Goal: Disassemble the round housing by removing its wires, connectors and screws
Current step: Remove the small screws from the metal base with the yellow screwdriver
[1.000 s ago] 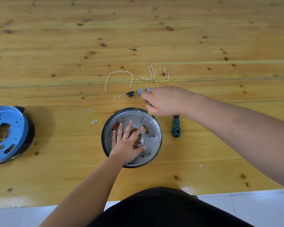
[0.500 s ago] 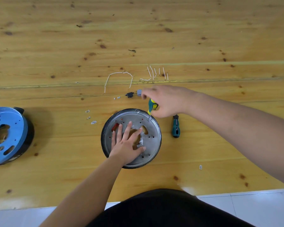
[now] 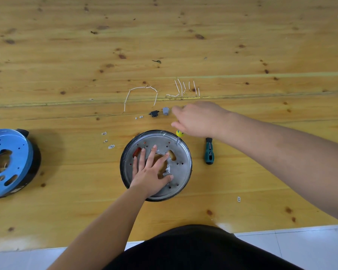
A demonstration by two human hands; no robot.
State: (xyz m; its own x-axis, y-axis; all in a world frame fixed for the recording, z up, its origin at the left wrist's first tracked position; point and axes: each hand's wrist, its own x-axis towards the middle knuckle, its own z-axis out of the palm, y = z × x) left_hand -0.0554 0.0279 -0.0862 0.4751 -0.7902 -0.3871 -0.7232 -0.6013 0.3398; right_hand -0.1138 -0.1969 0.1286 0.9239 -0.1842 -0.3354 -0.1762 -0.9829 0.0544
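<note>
The round housing [image 3: 180, 152], a black-rimmed disc with a perforated silver plate, lies on the wooden table in front of me. My left hand [image 3: 151, 170] presses flat on the plate, fingers spread over its central opening. My right hand [image 3: 198, 118] grips a small yellow-handled screwdriver [image 3: 179, 136] upright, its tip on the plate near the upper right rim. Removed white wires [image 3: 141, 94] and more wire pieces [image 3: 183, 89] lie beyond the housing, with a black connector [image 3: 154, 113], a grey connector [image 3: 165, 111] and small screws [image 3: 139, 117].
A green-and-black screwdriver [image 3: 209, 151] lies right of the housing. A second housing with a blue plate [image 3: 6, 162] sits at the far left. Small metal clips [image 3: 107, 140] lie left of the housing, one more clip [image 3: 238, 199] at lower right. The table's near edge runs along the bottom.
My right hand has brought the yellow screwdriver down from near the connectors and set its tip on the plate. The left hand has stayed pressed on the housing.
</note>
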